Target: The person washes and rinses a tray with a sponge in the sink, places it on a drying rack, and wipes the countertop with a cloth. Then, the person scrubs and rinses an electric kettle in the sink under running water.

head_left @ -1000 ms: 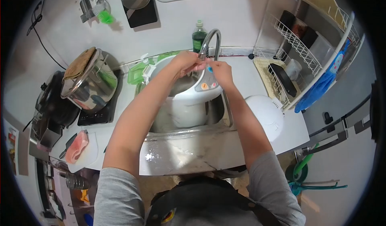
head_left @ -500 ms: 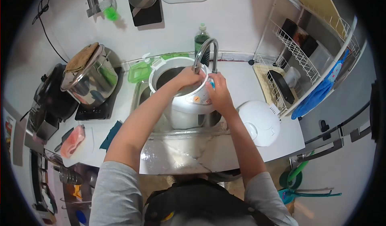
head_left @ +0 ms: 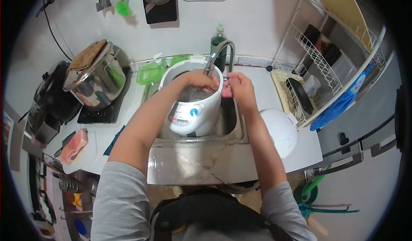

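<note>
A white rice cooker (head_left: 208,114) stands tilted in the metal sink (head_left: 239,131), with its control panel facing me. Water (head_left: 192,95) shows rippling inside its dark pot. Over the pot's opening, my left hand (head_left: 205,82) reaches in beneath the curved faucet (head_left: 222,48), holding nothing that I can see, its fingers loosely bent and apart. My right hand (head_left: 239,87) is beside the cooker's right rim, with bent fingers closed around the small metal faucet handle (head_left: 226,78), which is mostly covered by them.
The round white lid (head_left: 279,131) lies on the counter at right, near a wire dish rack (head_left: 317,65). Behind the faucet stands a green soap bottle (head_left: 218,45). A steel pot (head_left: 96,80) sits at left, above pink meat (head_left: 74,146) on a white board.
The cooker has turned, bringing its panel round to the front left. My right hand has moved from the cooker's side to the faucet handle. Rippling water now shows in the pot.
</note>
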`<state>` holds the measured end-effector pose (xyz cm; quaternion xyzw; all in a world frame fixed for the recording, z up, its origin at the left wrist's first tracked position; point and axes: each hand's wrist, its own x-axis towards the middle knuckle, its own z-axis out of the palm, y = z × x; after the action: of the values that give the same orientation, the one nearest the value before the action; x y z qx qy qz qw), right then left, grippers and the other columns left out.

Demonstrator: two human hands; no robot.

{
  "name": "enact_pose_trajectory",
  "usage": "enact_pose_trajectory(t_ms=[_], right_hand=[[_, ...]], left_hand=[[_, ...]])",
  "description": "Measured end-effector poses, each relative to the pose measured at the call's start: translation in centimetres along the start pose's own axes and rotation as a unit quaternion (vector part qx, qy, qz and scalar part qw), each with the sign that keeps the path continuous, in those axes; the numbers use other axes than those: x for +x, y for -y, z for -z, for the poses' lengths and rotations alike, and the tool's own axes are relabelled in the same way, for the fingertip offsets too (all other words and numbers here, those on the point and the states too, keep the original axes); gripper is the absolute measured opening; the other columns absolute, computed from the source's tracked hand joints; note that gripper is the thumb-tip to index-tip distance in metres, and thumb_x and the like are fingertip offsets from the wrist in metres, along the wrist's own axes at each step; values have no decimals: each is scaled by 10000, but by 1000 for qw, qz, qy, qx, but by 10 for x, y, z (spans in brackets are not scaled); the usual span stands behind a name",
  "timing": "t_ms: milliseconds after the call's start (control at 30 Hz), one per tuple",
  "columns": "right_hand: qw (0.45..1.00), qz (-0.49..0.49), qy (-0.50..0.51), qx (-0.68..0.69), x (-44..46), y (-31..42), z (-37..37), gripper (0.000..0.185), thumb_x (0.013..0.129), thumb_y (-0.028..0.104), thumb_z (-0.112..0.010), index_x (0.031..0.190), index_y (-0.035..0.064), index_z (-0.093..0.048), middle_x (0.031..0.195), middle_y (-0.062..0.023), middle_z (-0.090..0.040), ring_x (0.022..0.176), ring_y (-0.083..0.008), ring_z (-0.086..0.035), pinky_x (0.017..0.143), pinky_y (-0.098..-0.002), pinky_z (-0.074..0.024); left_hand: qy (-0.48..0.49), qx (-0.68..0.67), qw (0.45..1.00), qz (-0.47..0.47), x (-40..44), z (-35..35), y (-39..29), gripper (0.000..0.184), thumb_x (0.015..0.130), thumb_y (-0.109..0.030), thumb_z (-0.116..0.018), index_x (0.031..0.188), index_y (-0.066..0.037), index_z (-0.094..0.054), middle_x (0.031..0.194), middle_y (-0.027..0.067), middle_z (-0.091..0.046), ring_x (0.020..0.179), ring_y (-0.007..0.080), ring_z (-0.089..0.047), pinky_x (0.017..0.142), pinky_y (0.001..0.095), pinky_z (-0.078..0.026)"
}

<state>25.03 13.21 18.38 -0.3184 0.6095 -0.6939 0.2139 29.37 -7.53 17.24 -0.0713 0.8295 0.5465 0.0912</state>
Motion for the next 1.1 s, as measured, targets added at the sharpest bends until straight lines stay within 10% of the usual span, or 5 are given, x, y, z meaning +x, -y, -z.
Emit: enact_pose_trajectory(t_ms=[267,633,700,867,1100], right_hand=[[928,-240,187,214,82,-7,-61,399,816,-102,-421,1205,-115,-332,1106,-230,-475,971,-344,-599,850,-379,-542],[973,-85,180,-113,128,-24,-69,394,867,277,-611,1129,-3,-522,898,-78,-587,710,-126,-557,587,-218,-498],[973,-128,170,-88,104,-9,-63,406,867,291,-608,1112,-21,-526,878,-99,-597,721,-158,-587,634,-239,-522],[888,-297,271,225,96,-21,-63,429,892,240,-555,1121,-113,-470,1002,-270,-581,870,-285,-632,760,-311,-552],[990,-86,109,9,126,-53,-41,170,786,77,-543,852,-50,-634,710,-105,-608,537,-158,-560,499,-249,-470]], left_hand=[[-99,460,844,258,-58,55,-9,231,713,-121,-585,915,-43,-667,783,166,-647,692,219,-628,667,331,-509],[-184,269,933,-152,7,41,39,307,781,-209,-551,1001,-20,-650,880,147,-666,736,270,-650,717,386,-499],[-114,538,824,137,-30,53,-6,247,786,-237,-563,823,-30,-693,806,173,-665,741,271,-657,696,384,-511],[184,141,903,362,-48,70,19,132,829,-164,-592,897,-72,-656,799,77,-671,647,154,-651,606,296,-548],[-119,-182,971,101,-19,-3,-3,215,841,-151,-605,1015,-24,-600,878,69,-652,687,124,-613,628,210,-509]])
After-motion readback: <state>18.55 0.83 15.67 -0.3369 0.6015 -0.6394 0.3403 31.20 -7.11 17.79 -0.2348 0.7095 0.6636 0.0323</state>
